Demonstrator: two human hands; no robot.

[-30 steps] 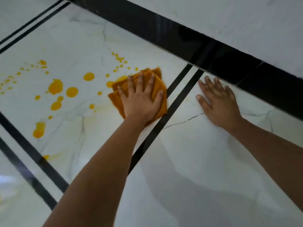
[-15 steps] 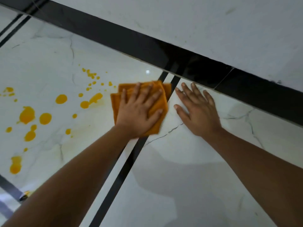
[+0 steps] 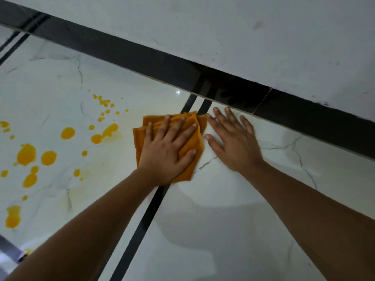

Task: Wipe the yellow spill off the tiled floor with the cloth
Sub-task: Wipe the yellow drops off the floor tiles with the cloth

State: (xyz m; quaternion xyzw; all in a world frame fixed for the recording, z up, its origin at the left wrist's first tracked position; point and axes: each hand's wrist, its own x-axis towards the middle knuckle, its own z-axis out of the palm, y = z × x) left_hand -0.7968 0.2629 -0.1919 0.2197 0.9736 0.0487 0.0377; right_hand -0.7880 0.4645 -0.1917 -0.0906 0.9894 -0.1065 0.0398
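The tiled floor (image 3: 233, 230) is white, marble-veined and glossy, and fills most of the view. One black skirting band (image 3: 142, 57) runs along its far edge, with a pale wall (image 3: 263, 37) above it. One pair of narrow black inlay stripes (image 3: 142, 226) crosses the floor from the near edge up to the skirting; a second pair shows at the far left corner.

Your two bare forearms enter from the near edge. Your right hand (image 3: 235, 142) lies flat on bare tile just right of the stripes, fingers spread, holding nothing; its fingertips point toward the skirting and stop just short of it.

Your left hand (image 3: 166, 153) presses palm-down on the one orange cloth (image 3: 192, 142), fingers splayed across it. The cloth is folded in several layers and lies over the stripes, close to the far edge. Its long axis runs from near edge to far edge, leaning slightly right. Its right border touches your right index fingertip.

The yellow spill (image 3: 26, 154) lies left of the cloth: well over twenty separate drops and blobs, the nearest blob (image 3: 109, 129) apart from the cloth, with faint yellow smears between them.
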